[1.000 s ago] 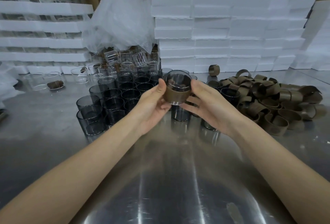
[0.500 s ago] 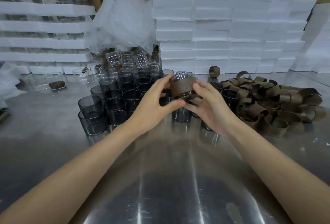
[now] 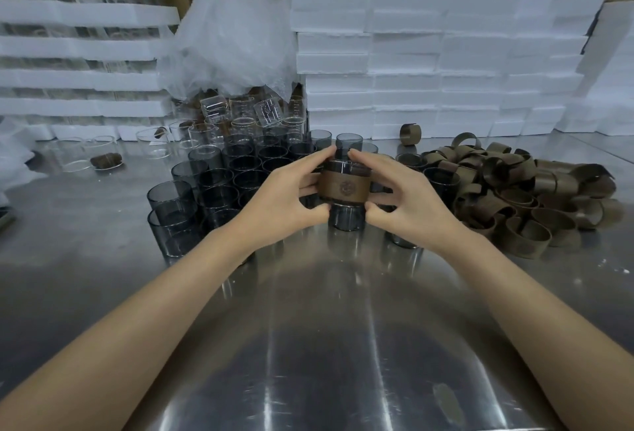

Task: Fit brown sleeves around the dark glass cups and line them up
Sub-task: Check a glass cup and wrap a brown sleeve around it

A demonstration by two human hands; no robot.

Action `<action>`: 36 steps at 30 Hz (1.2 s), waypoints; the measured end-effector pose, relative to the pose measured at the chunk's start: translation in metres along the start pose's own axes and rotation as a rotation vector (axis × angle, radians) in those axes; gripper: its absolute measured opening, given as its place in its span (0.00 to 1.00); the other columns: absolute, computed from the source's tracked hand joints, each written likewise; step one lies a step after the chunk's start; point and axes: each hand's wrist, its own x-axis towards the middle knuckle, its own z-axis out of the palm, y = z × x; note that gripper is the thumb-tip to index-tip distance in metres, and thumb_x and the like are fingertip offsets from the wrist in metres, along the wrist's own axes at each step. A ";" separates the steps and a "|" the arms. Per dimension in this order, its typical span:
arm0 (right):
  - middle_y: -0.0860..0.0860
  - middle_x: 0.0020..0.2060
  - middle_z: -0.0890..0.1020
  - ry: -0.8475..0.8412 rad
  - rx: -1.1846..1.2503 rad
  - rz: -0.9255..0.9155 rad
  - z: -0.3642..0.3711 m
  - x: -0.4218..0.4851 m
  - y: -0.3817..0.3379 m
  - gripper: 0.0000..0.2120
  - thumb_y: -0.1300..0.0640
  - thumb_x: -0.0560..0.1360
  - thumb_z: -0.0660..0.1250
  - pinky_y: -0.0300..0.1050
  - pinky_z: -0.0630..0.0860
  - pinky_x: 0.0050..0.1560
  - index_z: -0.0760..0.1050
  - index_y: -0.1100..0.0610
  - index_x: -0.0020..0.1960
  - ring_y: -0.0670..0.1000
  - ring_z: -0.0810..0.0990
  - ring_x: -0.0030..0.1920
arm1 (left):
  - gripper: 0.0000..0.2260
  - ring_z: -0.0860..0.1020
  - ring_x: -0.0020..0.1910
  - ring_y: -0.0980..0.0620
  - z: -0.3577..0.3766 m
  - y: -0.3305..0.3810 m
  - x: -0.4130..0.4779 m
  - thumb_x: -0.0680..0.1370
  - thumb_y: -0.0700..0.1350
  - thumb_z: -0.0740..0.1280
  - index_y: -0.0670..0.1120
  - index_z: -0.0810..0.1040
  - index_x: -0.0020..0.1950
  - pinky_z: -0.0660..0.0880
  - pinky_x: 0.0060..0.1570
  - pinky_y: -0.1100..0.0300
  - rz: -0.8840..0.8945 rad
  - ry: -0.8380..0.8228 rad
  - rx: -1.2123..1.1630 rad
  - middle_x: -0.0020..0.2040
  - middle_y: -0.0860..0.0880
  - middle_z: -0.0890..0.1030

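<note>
Head cam: L hand (image 3: 284, 200) & R hand (image 3: 408, 204) both grip one dark cup (image 3: 343, 165) w/ a brown sleeve (image 3: 344, 186) round its middle, held up over the metal table (image 3: 308, 345). Other dark cups (image 3: 212, 190) stand on the left. Pile of sleeves (image 3: 514, 197) lies on the right.

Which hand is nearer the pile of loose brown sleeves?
Right. The right hand grips the cup just left of the pile; the left hand holds its other side.

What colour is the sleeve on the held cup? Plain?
The sleeve on the cup is brown with a faint round emblem; best in head view.
</note>
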 end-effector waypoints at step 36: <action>0.48 0.64 0.74 0.050 -0.191 -0.110 0.004 -0.003 0.012 0.33 0.73 0.68 0.66 0.33 0.77 0.56 0.68 0.59 0.72 0.48 0.74 0.65 | 0.30 0.80 0.53 0.41 0.005 -0.025 0.001 0.77 0.34 0.65 0.54 0.62 0.75 0.78 0.55 0.45 0.053 -0.092 0.253 0.58 0.47 0.76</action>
